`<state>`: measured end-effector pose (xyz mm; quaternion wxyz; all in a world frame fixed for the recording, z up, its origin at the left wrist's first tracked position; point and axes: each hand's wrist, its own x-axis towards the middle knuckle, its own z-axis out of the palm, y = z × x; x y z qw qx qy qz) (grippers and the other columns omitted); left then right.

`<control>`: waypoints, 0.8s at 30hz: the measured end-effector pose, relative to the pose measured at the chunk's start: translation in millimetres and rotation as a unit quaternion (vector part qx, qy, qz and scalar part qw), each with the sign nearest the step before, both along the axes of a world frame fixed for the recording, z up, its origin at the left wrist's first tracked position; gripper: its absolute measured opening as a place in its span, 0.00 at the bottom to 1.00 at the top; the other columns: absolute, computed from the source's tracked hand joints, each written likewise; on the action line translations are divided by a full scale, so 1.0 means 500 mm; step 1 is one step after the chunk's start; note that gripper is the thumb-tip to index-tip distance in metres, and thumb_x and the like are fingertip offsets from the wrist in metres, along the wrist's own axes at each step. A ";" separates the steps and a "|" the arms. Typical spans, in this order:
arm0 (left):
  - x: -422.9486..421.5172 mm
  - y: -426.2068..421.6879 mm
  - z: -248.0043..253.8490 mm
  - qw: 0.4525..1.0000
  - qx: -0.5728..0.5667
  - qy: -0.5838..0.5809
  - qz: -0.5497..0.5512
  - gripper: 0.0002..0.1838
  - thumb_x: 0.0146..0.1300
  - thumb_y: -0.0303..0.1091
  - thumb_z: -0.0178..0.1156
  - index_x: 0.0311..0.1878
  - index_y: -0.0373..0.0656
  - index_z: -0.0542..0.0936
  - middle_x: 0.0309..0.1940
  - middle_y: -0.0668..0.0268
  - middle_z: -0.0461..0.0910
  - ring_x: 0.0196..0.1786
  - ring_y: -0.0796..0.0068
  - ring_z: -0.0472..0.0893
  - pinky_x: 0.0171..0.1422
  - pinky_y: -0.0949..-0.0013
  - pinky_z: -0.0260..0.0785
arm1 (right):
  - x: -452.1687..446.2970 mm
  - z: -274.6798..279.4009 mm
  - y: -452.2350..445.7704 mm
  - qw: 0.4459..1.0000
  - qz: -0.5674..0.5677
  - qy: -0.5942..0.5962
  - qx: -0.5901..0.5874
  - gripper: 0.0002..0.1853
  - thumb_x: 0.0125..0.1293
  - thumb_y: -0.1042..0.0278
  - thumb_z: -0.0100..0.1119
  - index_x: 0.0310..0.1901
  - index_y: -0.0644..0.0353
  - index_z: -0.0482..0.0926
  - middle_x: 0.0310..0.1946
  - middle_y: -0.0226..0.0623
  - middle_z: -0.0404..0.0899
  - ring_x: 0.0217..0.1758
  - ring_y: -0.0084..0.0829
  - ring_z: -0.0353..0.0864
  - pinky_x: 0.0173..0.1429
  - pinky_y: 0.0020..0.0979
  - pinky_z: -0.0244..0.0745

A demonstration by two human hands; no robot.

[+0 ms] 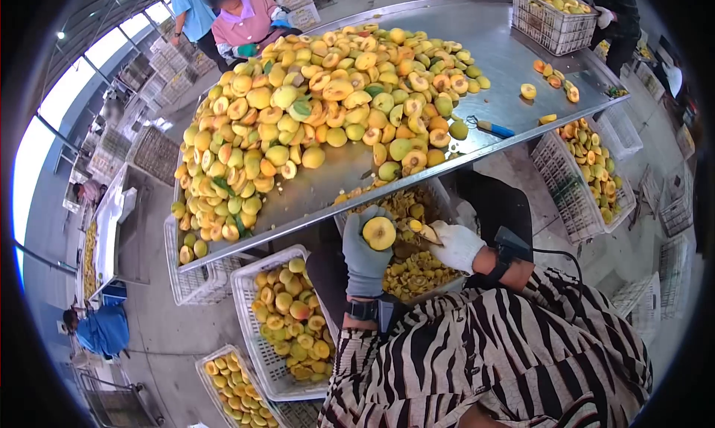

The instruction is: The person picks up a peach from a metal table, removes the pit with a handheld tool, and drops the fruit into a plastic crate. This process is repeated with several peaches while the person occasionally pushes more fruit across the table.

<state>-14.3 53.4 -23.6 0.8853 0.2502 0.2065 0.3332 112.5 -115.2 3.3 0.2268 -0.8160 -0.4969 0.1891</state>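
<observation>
My left hand (366, 258), in a grey glove, grips a yellow peach half (379, 234) with its cut face turned up. Just to the right, my right hand (458, 247), in a white glove, is closed around a small tan hand tool (428, 234) whose exact kind is unclear. A yellow bit shows near the tool's tip, apart from the peach half. Below both hands stands a crate with yellow peach scraps (417, 274). Beyond them, a large heap of whole and halved peaches (328, 100) covers much of the metal table (339, 171).
A blue-handled tool with a wire loop (493, 128) lies near the table's edge. Peach-filled crates stand at left (279, 387) and right (547, 164); another crate (547, 30) sits on the table. A person in pink (253, 22) is across the table.
</observation>
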 end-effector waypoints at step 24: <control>-0.016 -0.078 0.014 0.905 0.230 0.278 -0.226 0.19 0.72 0.41 0.55 0.50 0.32 0.81 0.39 0.65 0.83 0.42 0.77 0.80 0.50 0.76 0.71 | -0.041 -0.040 -0.033 0.985 -0.043 0.156 0.064 0.17 0.63 0.59 0.56 0.46 0.65 0.75 0.35 0.57 0.79 0.41 0.56 0.80 0.45 0.47 0.75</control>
